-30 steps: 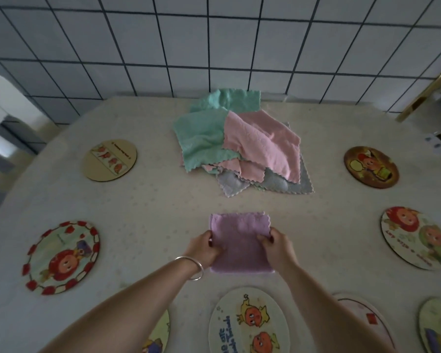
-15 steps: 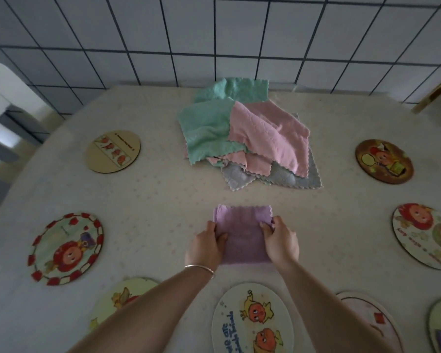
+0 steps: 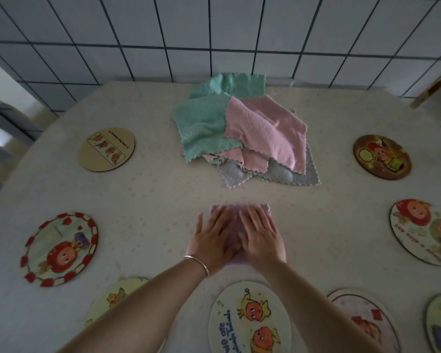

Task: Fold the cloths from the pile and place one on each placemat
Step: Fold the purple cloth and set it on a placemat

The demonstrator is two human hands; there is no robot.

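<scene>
Home dining table (image 3: 143, 200), tiled wall (image 3: 214, 34)

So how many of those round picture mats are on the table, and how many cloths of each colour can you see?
Round placemats: 8, e.g. the red-bordered one
Purple cloth, under both flat hands: 1
Green cloths: at least 2
Pink cloths: at least 2
Grey cloths: at least 1
Total: at least 14; the pile hides any more.
</scene>
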